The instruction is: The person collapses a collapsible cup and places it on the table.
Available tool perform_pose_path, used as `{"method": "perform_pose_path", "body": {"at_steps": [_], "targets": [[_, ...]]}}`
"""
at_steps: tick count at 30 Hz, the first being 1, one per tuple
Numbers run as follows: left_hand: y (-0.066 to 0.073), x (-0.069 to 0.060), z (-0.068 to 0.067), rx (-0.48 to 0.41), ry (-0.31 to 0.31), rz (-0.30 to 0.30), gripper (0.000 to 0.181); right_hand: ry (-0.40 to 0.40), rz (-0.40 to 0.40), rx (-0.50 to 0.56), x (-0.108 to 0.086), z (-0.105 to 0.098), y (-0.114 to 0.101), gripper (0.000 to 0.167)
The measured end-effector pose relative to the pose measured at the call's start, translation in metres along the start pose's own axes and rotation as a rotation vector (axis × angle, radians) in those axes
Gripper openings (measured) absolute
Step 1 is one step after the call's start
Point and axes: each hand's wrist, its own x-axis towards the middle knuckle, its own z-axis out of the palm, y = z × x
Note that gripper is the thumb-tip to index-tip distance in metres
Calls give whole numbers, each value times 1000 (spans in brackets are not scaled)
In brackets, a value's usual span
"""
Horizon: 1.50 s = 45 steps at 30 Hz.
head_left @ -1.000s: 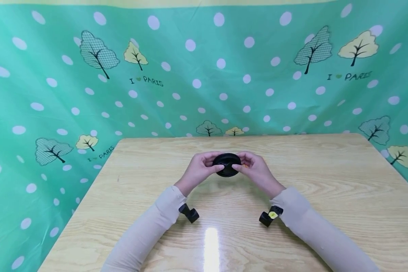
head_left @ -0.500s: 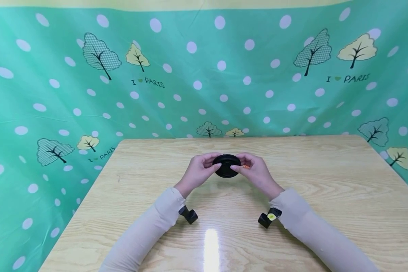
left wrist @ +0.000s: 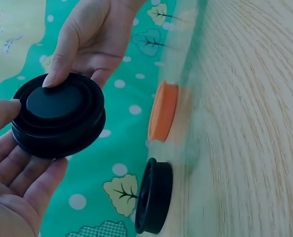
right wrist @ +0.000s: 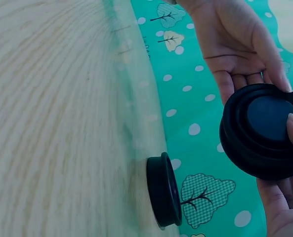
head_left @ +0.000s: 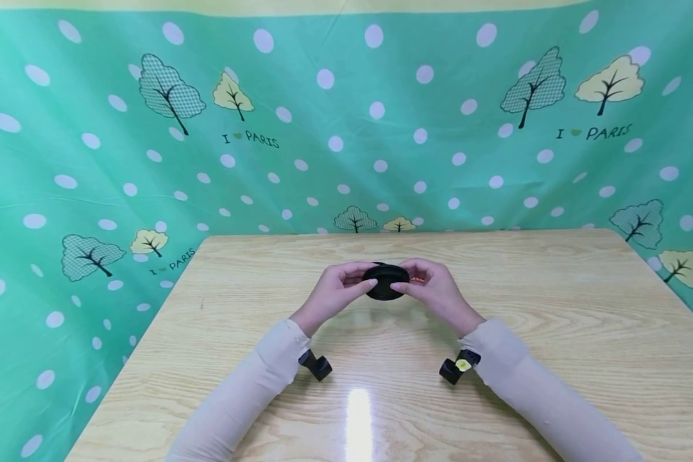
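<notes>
A round black disc-shaped piece (head_left: 386, 283), with raised concentric rings and a flat middle, is held above the table between both hands. My left hand (head_left: 336, 290) grips its left side, thumb on the near face and fingers behind. On the opposite side, my right hand (head_left: 436, 292) pinches it the same way; its thumb (left wrist: 60, 66) touches the flat middle in the left wrist view. Beyond the disc, a black shallow ring-like piece (left wrist: 154, 197) and an orange one (left wrist: 163, 111) rest on the table. In the right wrist view only the black ring-like piece (right wrist: 163, 191) shows.
A light wood-grain table (head_left: 254, 282) spreads under the hands, with a bright glare strip near its front. Behind and left of it hangs a green dotted cloth (head_left: 300, 96) printed with trees. Each wrist carries a small black camera (head_left: 317, 367).
The black disc has tilted slightly, and its near face looks flatter than one second ago. My left hand and forearm have shifted a little to the left. My right hand has barely moved.
</notes>
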Motion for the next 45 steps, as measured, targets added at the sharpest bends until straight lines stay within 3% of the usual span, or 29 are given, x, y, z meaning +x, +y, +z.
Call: {"method": "perform_pose_path", "body": {"at_steps": [9, 17, 21, 27, 31, 35, 40, 45], "targets": [[3, -1, -1, 33, 13, 27, 31, -12, 2, -24, -1, 3, 3, 28], [1, -4, -2, 70, -17, -8, 25, -85, 11, -69, -1, 3, 7, 36], [2, -5, -2, 76, -7, 70, 22, -117, 5, -58, 0, 0, 3, 49], [2, -8, -1, 96, -7, 190, 18, -166, 64, -90, 2, -4, 1, 64], [2, -10, -2, 115, -7, 233, 17, -204, 100, -92, 2, -6, 0, 66], [12, -13, -2, 133, -24, 277, 19, -195, 110, -27, 2, -5, -2, 64], [27, -18, -4, 148, -41, 308, 32, -139, 69, 45, 0, -2, -3, 70], [25, -13, -9, 114, -42, 288, 65, -111, -66, 41, -2, 0, -3, 79]]}}
